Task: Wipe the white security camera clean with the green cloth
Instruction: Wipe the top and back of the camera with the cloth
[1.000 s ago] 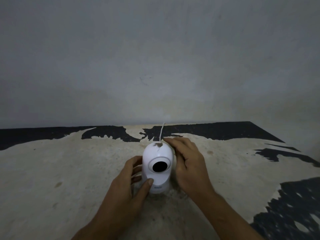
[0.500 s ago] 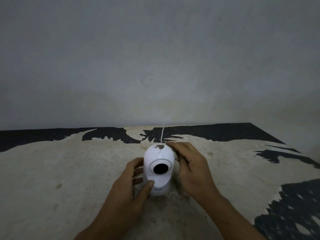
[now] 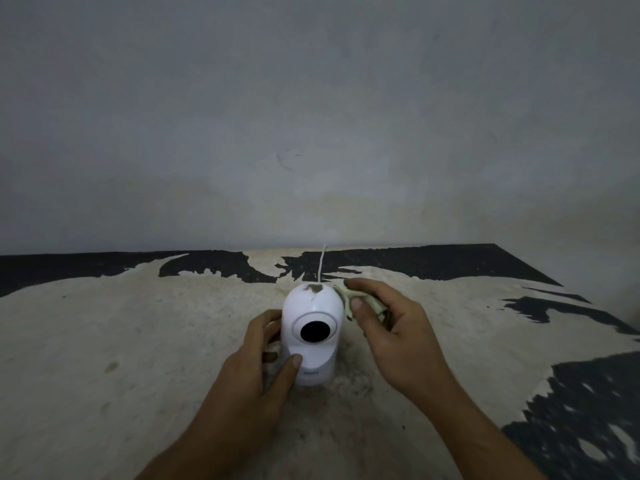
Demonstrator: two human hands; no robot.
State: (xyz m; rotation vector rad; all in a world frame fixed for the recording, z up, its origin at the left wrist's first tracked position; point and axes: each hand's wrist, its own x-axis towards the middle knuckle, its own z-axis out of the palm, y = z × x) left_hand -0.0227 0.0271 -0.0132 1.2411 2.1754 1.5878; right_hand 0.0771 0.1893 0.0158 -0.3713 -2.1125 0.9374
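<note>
A white security camera (image 3: 311,327) stands upright on the worn table (image 3: 138,341), its dark round lens facing me. A brownish dirt patch (image 3: 314,288) marks its top. My left hand (image 3: 256,362) grips the camera's base from the left, thumb across the front. My right hand (image 3: 391,327) is just right of the camera's head and holds a bunched pale green cloth (image 3: 367,299) between thumb and fingers. The cloth's tip touches the camera's upper right side. A thin white cable (image 3: 322,261) runs from behind the camera toward the wall.
The table top is pale with black peeling patches along the back (image 3: 415,261) and at the right (image 3: 588,410). A bare grey wall (image 3: 311,133) rises right behind the table. The table's right edge slants off at the far right.
My right hand has pulled off the camera's top and right side, turning so the cloth in it now shows. The left hand and camera have stayed where they were.
</note>
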